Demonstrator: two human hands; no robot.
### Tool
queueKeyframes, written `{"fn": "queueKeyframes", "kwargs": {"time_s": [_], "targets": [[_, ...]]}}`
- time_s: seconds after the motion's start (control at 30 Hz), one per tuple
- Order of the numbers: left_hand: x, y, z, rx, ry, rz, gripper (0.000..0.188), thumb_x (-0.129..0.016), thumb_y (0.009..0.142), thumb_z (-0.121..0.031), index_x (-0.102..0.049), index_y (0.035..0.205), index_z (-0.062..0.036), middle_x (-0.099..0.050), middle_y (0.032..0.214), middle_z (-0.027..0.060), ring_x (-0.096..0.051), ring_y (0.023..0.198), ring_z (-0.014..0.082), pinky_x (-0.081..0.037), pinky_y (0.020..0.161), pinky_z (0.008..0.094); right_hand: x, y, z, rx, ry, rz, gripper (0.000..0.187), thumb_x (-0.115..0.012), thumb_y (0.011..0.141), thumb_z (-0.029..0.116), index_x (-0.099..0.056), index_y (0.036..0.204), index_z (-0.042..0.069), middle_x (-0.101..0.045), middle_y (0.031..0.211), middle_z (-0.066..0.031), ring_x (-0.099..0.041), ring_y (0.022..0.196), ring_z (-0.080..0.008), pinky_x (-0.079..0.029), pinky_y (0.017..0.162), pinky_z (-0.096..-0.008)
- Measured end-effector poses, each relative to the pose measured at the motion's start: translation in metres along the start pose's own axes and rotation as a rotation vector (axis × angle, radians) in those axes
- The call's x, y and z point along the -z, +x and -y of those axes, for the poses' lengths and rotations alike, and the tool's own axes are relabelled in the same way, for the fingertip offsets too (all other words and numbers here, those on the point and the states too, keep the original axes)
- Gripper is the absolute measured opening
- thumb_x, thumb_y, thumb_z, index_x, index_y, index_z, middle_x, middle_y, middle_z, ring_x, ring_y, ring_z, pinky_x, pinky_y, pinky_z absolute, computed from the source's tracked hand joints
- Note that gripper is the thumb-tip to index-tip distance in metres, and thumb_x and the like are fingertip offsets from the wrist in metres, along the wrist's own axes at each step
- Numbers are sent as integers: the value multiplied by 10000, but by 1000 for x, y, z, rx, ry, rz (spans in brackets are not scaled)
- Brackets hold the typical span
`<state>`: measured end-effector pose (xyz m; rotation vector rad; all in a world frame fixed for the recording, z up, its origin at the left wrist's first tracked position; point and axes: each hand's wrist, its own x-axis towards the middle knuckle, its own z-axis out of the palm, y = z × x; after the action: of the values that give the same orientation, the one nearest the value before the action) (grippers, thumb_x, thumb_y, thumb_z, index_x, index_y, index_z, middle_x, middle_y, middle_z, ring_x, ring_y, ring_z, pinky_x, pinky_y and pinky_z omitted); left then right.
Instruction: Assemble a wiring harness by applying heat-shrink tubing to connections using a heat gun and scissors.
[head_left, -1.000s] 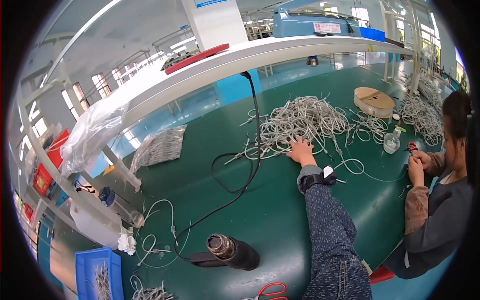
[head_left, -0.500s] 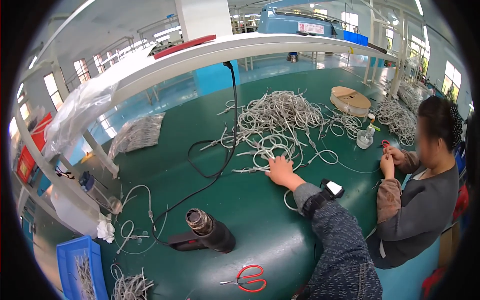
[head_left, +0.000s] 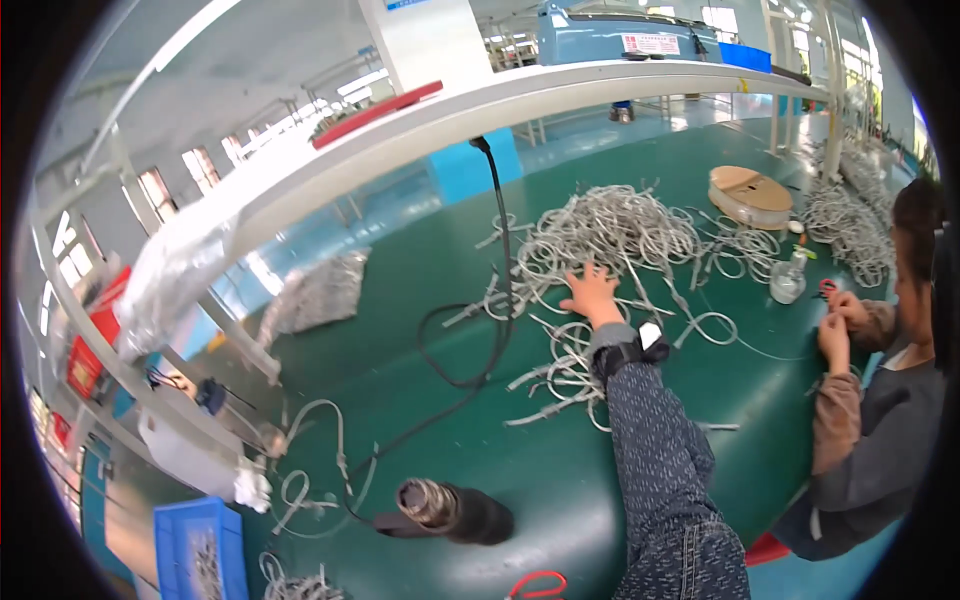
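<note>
My right hand (head_left: 595, 297) reaches out over the green table, palm down with its fingers spread. It is at the near edge of a big tangled heap of grey cables (head_left: 610, 228); whether the fingertips touch them I cannot tell. Beside and below my wrist lies a smaller loose bunch of grey cables (head_left: 565, 372), their ends pointing left. A black strap with a white-faced device (head_left: 648, 338) is around my right wrist. My left hand is out of view.
A black heat gun (head_left: 460, 512) stands nozzle up, its cord looping across the table. Red-handled scissors (head_left: 540, 583) lie at the near edge. A blue bin (head_left: 200, 550) is at left. At right, a co-worker's hands (head_left: 842, 325) work near a clear bottle (head_left: 788, 278) and a spool (head_left: 750, 195).
My right hand has moved farther away, from the nearer cables up to the big heap, and its fingers have spread. The smaller bunch now lies nearer, apart from the heap. The view has shifted.
</note>
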<state>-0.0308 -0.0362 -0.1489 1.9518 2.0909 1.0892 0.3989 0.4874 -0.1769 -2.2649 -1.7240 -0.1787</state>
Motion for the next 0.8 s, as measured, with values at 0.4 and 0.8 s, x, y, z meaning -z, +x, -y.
{"fn": "queueKeyframes", "kwargs": {"time_s": [0.4, 0.8], "targets": [[-7, 0, -1, 1, -56, -4, 245, -619, 784, -58, -629, 1023, -7, -534, 700, 90, -488, 575, 201, -426, 568, 305, -34, 27, -26, 84, -67, -116, 356, -609, 842, 307, -574, 1116, 83, -434, 1273, -136, -451, 1147, -346, -401, 891, -562], [-1, 4, 1, 21, -117, 79, 243, -600, 824, -72, -614, 1056, -1, -545, 745, 105, -512, 620, 226, -442, 595, 320, -9, -56, -57, 279, 122, 155, 217, -584, 858, 215, -564, 947, 18, -500, 1026, -163, -549, 935, -354, -475, 755, -452]]}}
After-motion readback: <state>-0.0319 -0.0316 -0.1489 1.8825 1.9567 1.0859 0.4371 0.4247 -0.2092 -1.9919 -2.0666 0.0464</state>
